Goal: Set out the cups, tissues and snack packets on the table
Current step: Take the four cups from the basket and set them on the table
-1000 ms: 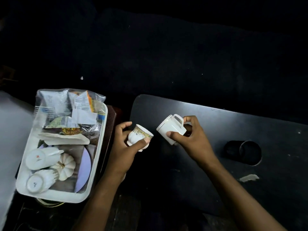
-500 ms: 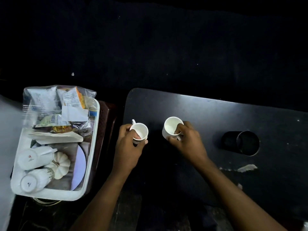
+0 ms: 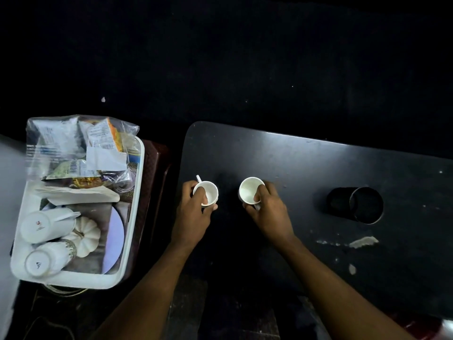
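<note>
The left hand (image 3: 192,217) grips a white cup (image 3: 210,190) at its rim, one finger inside. The right hand (image 3: 268,213) pinches a second cup (image 3: 248,190) likewise. Both stand upright, seemingly resting on the dark table (image 3: 318,163). Beside it, a tray (image 3: 133,217) holds spare cups (image 3: 46,224), tissues (image 3: 81,195) and bagged snack packets (image 3: 71,148).

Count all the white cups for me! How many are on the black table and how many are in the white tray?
On the black table: 2, left cup and right cup, both upright.
In the white tray: 2, upper cup and lower cup, both lying on their sides.
Total: 4 white cups.
</note>
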